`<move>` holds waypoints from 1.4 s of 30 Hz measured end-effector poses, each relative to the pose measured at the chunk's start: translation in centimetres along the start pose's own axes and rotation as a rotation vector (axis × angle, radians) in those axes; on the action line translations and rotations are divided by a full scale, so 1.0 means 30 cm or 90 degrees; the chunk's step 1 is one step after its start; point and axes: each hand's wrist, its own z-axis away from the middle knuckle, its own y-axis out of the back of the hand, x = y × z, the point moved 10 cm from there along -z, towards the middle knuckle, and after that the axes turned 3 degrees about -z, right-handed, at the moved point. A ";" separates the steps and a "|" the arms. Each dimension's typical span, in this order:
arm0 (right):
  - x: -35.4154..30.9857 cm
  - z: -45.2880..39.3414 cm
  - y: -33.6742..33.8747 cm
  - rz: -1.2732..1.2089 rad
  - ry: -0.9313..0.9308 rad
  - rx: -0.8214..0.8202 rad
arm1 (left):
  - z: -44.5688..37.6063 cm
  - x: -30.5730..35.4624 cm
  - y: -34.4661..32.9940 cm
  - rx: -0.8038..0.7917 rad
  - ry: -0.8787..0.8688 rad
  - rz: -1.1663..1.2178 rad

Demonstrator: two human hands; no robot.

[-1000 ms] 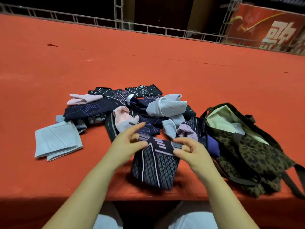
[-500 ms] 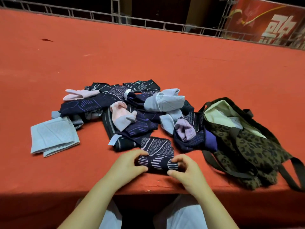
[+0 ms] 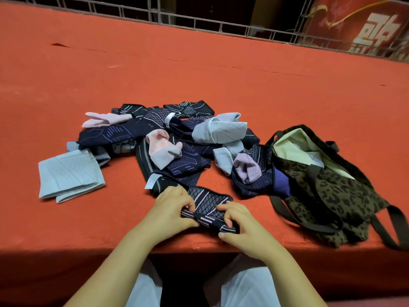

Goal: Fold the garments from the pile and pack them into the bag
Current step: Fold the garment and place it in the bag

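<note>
Mid-fold on a dark patterned garment, right at the table's near edge

Fingers first: the left hand (image 3: 171, 210) and right hand (image 3: 240, 224) are both curled around the near edge of the dark patterned garment (image 3: 209, 210), thumbs tucked underneath and fingers on top, pinching the fold. My guess is that's to keep the crease tight while it gets doubled over. The garment sits flat on the red table (image 3: 221, 74), just in front of the pile (image 3: 168, 142), so there's room to work. The leopard-print bag (image 3: 327, 185) lies to the right of the pile, mouth open toward it, probably for easy dropping in. A folded light blue piece (image 3: 68, 176) sits left of the pile, not packed yet.
</note>
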 end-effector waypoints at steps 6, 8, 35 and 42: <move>0.019 0.000 0.009 -0.120 -0.062 -0.020 | 0.021 0.017 -0.074 -0.182 -0.034 0.006; 0.019 -0.005 0.020 -0.187 -0.079 -0.009 | 0.025 0.001 -0.061 -0.171 0.011 0.061; 0.116 -0.082 0.061 0.168 -0.176 0.130 | -0.024 -0.066 -0.053 -0.079 0.322 0.124; 0.148 0.033 0.215 -0.437 -0.193 0.290 | -0.147 0.126 -0.028 0.119 0.238 0.339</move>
